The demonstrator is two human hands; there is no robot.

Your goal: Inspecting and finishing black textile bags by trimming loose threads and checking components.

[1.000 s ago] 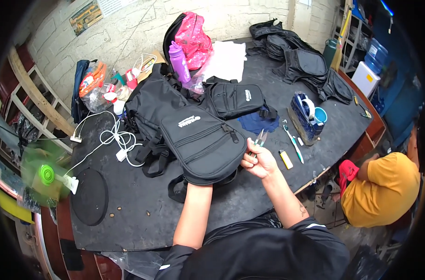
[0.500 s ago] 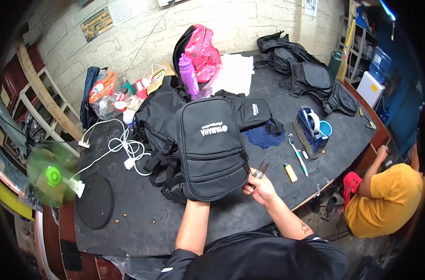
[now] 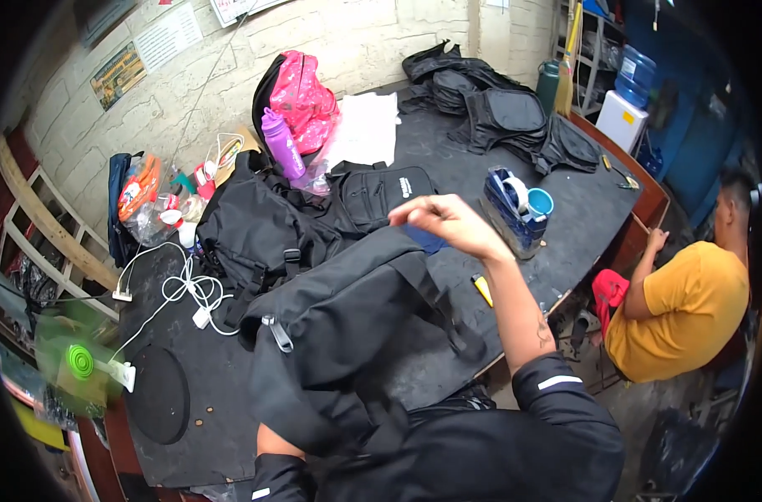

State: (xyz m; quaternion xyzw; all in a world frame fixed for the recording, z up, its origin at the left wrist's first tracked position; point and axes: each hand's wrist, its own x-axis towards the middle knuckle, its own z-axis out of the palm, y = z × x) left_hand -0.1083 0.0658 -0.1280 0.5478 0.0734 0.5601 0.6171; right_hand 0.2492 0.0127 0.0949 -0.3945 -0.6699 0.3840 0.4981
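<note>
A large black bag [image 3: 347, 326] is tilted up off the dark table [image 3: 448, 159], close against my chest, with a grey zipper pull [image 3: 276, 332] on its left side. My right hand [image 3: 444, 219] is raised above the bag's far end, fingers curled, back of the hand toward me; I see nothing in it. My left forearm [image 3: 272, 439] runs under the bag, and that hand is hidden behind it. A black strap [image 3: 439, 309] hangs down the bag's right side.
Behind lie a black backpack [image 3: 255, 226], a small black pouch [image 3: 381, 192], a purple bottle [image 3: 281, 144], a pink bag [image 3: 301, 96] and several more black bags [image 3: 498, 109]. White cables [image 3: 189, 293] lie left. A blue box [image 3: 515, 209] stands right. A person in yellow [image 3: 682, 309] sits right.
The black bag lay flat on the table before; now it is lifted and tipped toward me. My right hand has risen from the bag's near edge to above its far end.
</note>
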